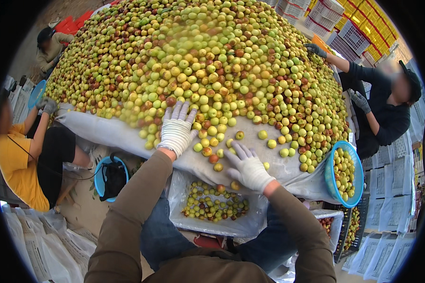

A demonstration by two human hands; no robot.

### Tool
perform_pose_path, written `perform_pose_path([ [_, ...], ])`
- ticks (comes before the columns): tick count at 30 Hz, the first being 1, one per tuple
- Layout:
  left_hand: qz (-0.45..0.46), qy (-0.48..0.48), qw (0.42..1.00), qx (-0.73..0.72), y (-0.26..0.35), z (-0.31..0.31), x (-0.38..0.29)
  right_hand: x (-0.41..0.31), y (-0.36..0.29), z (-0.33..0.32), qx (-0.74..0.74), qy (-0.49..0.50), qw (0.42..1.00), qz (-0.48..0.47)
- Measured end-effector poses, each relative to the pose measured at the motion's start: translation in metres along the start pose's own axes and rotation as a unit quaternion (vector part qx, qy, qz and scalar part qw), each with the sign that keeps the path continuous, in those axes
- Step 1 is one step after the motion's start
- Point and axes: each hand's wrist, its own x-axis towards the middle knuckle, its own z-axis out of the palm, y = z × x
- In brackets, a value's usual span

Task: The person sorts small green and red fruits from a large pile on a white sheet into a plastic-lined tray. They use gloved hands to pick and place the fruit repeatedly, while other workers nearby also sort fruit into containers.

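Note:
A large heap of fresh jujubes (pixel 212 70), green-yellow with red-brown patches, covers most of the grey cloth-covered table (pixel 248 132). My left hand (pixel 178 129), in a white knit glove, lies with spread fingers at the heap's near edge, fingertips against fruit. Lower and to the right, my right hand (pixel 248 166), gloved alike, is spread above the cloth beside a few loose jujubes. Neither hand grips anything that I can see. Between my knees stands a plastic-lined box (pixel 221 228) with a layer of jujubes inside. A jujube (pixel 235 185) sits near the cloth's front edge.
A blue basket (pixel 361 177) of jujubes leans at the table's right corner. A person in dark clothes (pixel 386 102) reaches in from the right; one in a yellow shirt (pixel 16 159) sits left. Another person (pixel 49 49) is farther back. A blue bucket (pixel 99 177) holds a black item.

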Motion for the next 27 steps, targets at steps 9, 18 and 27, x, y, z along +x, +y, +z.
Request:
perform_pose_path([
  [9, 0.035, 0.025, 0.996, -0.079, 0.019, 0.013, -0.002, -0.056, 0.102, -0.003, -0.067, 0.182, 0.937, 0.292],
  [18, 0.199, -0.092, 0.954, -0.205, 0.088, 0.000, -0.036, -0.019, 0.012, 0.026, -0.061, 0.031, 0.982, 0.175],
  [27, -0.156, 0.099, 0.980, -0.078, -0.041, -0.007, -0.051, 0.112, -0.066, 0.009, 0.030, 0.177, 0.984, 0.012],
])
